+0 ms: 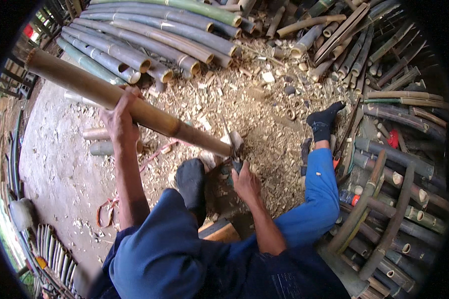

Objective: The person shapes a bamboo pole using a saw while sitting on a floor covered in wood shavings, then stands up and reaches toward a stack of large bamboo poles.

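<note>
Knife handle (238,165) partly hidden in the right hand (247,187), blurred grey shape (23,214) by the floor's (50,164) left edge

Grey floor (60,159) with scattered pale chips (274,187)

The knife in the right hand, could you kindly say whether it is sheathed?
The knife is unsheathed: its bare blade shows beyond the right hand, near the end of the bamboo pole.
</note>
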Demonstrator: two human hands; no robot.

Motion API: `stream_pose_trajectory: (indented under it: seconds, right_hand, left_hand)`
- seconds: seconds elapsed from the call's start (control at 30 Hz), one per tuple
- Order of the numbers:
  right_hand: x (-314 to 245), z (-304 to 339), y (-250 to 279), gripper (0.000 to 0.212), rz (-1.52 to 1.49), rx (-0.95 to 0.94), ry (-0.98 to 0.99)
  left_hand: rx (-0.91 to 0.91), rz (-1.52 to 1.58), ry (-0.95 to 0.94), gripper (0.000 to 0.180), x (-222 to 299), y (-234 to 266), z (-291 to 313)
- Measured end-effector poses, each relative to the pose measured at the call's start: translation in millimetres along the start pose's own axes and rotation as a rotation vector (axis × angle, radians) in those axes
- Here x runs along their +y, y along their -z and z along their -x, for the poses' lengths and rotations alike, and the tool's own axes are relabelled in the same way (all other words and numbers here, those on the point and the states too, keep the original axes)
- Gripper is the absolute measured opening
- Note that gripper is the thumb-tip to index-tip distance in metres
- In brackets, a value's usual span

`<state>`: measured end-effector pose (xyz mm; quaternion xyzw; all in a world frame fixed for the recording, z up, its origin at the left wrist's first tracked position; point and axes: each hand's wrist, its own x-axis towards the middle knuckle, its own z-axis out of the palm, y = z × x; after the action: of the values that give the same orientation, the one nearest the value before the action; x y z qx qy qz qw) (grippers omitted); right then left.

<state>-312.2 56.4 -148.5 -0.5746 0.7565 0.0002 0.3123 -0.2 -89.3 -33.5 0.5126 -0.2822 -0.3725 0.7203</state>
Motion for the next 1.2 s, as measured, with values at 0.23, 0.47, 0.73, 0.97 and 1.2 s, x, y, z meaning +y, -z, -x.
stream_pose_trajectory:
  seconds: [0.23,0.47,0.73,0.97,1.2]
  right_hand:
    - [-45.4,30.6,76.0,0.044,-0.411,0.220,0.265]
    - [25.7,-30.4,-5.1,0.057,-0.214,0.074,0.163]
    - [-25.8,32.7,57.7,0.044,-0.424,0.358,0.360]
    - [7.9,7.0,19.6,0.044,-0.095,0.099,0.151]
    - [-14.9,24.1,32.2,0.041,-0.435,0.232,0.245]
  left_hand:
    - [-0.182,0.116,-0.006,0.047,-9.4,22.2,-6.6]
    - [-0.037,0.071,0.000,0.054,9.3,2.0,-0.8]
    - [0.161,0.042,-0.037,0.040,-0.4,13.1,3.5]
    - [0.092,0.028,-0.028,0.039,7.5,-7.4,20.3]
    - [0.062,0.013,-0.023,0.039,4.1,9.1,3.9]
